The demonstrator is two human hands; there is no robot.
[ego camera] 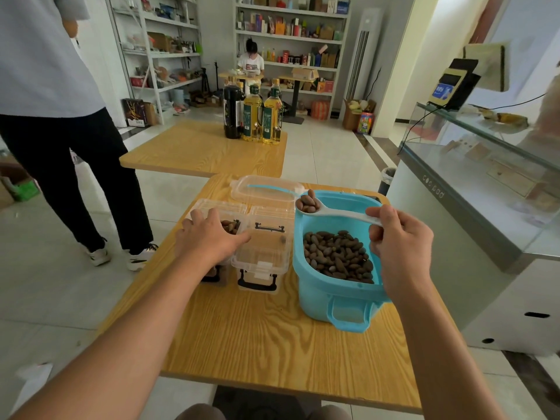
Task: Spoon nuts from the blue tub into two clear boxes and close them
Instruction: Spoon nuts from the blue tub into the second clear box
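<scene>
Right hand [400, 237] pinches loaded spoon [327, 209] over blue tub [339, 298], handle running left-right. Boxes [266, 250] lie frame-left of bowl. Left hand [209, 237], fingers spread, steadies the far-left box w/ nuts.

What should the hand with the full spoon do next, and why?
Probably carry the spoon left and tip it into a clear box. The right hand holds it heaped with nuts above the blue tub, and the left hand rests on the other box.
</scene>
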